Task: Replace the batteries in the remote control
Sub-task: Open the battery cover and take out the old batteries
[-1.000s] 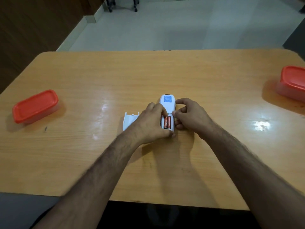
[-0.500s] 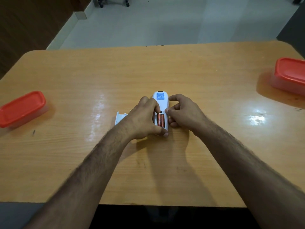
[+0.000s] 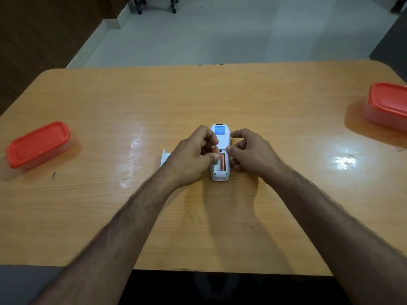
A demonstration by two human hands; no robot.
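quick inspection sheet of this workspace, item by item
surface: wooden table, glossy, with light glare patches
job's things: white remote control lying back-up, compartment open; one orange battery seated inside; a second battery pinched in the left hand; battery cover on the table beside the left hand, partly hidden
clutter: two red-lidded containers, one at the left edge, one at the right edge
hands: left hand closed on the second battery; right hand beside the remote control, holding nothing
cables: nothing seen
surroundings: pale tiled floor, dark wood wall, chair castors beyond the table
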